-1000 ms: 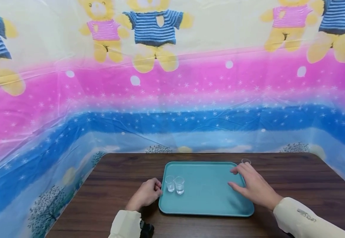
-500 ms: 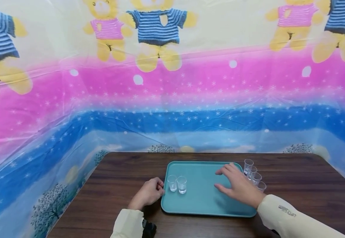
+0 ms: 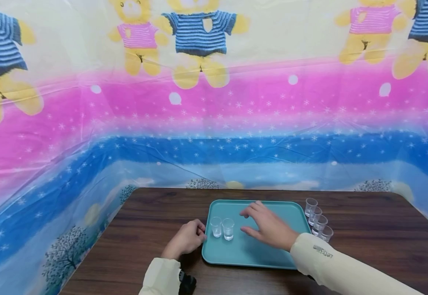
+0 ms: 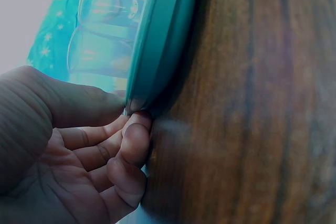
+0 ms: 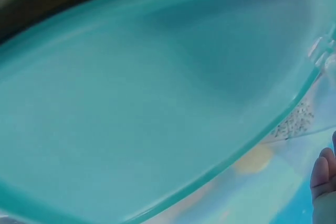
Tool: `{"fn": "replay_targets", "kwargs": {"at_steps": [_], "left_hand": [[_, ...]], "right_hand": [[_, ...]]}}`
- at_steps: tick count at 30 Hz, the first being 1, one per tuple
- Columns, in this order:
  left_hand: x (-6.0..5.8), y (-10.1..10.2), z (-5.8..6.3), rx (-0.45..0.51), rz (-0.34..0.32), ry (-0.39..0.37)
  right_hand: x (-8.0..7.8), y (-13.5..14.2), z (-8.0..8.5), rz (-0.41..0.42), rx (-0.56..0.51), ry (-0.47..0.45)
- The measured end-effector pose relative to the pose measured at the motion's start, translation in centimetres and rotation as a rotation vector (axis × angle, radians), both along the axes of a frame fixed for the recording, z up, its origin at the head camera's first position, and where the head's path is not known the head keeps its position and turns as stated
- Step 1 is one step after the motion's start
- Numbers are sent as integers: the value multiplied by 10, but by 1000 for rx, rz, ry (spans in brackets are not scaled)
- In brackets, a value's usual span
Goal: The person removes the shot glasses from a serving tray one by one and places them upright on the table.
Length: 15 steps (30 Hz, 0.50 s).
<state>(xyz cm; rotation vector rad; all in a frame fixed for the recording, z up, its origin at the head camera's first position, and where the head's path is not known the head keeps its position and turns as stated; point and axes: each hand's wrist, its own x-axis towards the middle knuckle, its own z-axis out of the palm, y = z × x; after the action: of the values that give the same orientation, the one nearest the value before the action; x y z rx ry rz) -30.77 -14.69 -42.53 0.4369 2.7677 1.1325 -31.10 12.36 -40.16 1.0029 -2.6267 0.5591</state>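
Observation:
A teal rectangular tray lies on the table. My left hand pinches its left rim, with the thumb on top and fingertips at the underside in the left wrist view. Two small clear shot glasses stand side by side at the tray's left end, one glass nearer my left hand and the other glass just right of it. Both look to have some clear liquid or thick glass at the bottom. Over the tray's middle my right hand hovers, holding nothing, thumb and fingers spread apart towards the right glass.
Several more clear shot glasses stand in a slanting row along the tray's right edge. The dark wood table extends around the tray. A patterned cloth hangs behind it.
My right hand has moved left across the tray, from its right edge towards the two glasses, uncovering the row on the right. The left hand stays on the rim.

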Motion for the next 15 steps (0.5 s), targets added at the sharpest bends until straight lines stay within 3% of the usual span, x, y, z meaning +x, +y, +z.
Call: {"fn": "replay_targets", "kwargs": {"at_steps": [15], "left_hand": [[0,-1,-1,3,-4,17]], "right_hand": [[-7,-42,-5,0,58,-61]]}}
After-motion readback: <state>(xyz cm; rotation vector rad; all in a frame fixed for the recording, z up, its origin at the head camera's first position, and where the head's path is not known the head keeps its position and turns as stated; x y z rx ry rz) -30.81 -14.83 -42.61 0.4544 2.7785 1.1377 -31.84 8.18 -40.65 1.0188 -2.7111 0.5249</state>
